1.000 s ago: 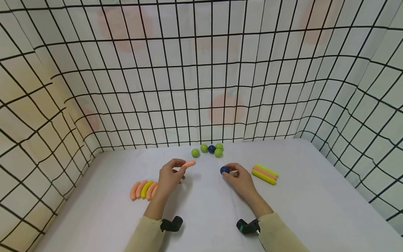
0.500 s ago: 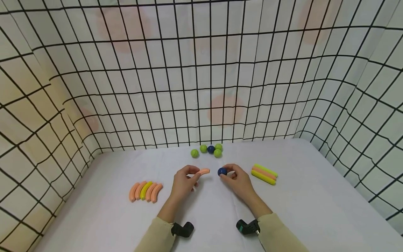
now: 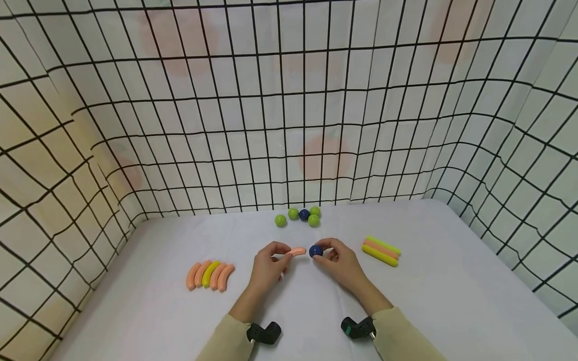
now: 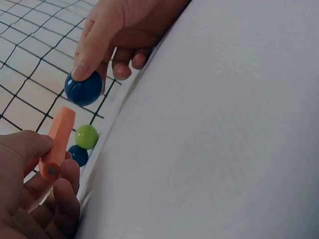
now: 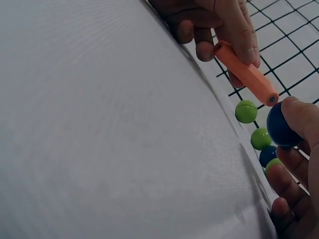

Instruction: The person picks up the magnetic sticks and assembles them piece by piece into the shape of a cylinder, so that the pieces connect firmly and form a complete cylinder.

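Observation:
Between the thumb and fingers of my left hand (image 3: 266, 268) is a short, curved orange magnetic rod (image 3: 298, 251), its free end pointing right. A grey disc shows in the rod's end in both wrist views. My right hand (image 3: 345, 264) pinches a dark blue ball (image 3: 314, 251) just beside that free end. In the left wrist view a narrow gap separates the orange rod (image 4: 61, 132) from the ball (image 4: 82, 94). Seen from the right wrist, the rod's tip comes right up to the ball (image 5: 280, 127).
Several green balls (image 3: 280, 220) and another blue ball (image 3: 304, 215) lie at the table's back. A row of curved orange and yellow rods (image 3: 209, 275) lies left; straight yellow and orange rods (image 3: 380, 254) lie right. Black netting (image 3: 289, 125) surrounds the white table (image 3: 451, 311).
My left hand has carried the orange rod rightward and nearer to me, up to the ball. The right hand has shifted slightly left with the blue ball, narrowing the gap.

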Demonstrator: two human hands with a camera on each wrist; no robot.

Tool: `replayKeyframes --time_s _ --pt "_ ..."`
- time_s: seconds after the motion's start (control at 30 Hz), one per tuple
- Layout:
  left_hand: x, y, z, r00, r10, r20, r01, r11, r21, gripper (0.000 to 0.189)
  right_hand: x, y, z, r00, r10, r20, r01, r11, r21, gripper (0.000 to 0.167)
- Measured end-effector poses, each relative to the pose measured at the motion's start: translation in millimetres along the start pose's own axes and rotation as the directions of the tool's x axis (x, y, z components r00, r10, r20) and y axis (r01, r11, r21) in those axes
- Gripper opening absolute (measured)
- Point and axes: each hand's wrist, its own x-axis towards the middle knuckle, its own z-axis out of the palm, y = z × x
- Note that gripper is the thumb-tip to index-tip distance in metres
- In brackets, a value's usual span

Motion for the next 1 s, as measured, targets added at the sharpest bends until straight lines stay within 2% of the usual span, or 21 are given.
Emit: replayKeyframes --time_s 0.3,0.57,0.73,1.0 --pt "-0.4 1.0 1.0 1.000 -0.015 0.017 0.014 1.000 0.006 0.020 -0.3 -3.0 0.0 0.999 -0.039 0.018 0.038 0.999 0.014 0.033" --pt "0.2 -0.4 0.0 0.998 -0.014 0.057 0.014 1.000 0.004 0.029 -0.4 -1.5 -0.1 1.000 -0.023 0.019 0.023 1.000 0.004 0.032" --pt "0.3 0.3 -2.8 0.993 -0.051 0.102 0.055 0.998 -0.033 0.031 -0.3 -0.4 -0.5 1.000 -0.024 0.008 0.024 1.000 0.012 0.033" --pt "1.9 -0.8 -4.0 0.992 -0.044 0.119 0.055 0.995 -0.089 0.027 0.0 1.7 0.0 0.999 -0.039 0.003 0.039 0.999 0.011 0.034"
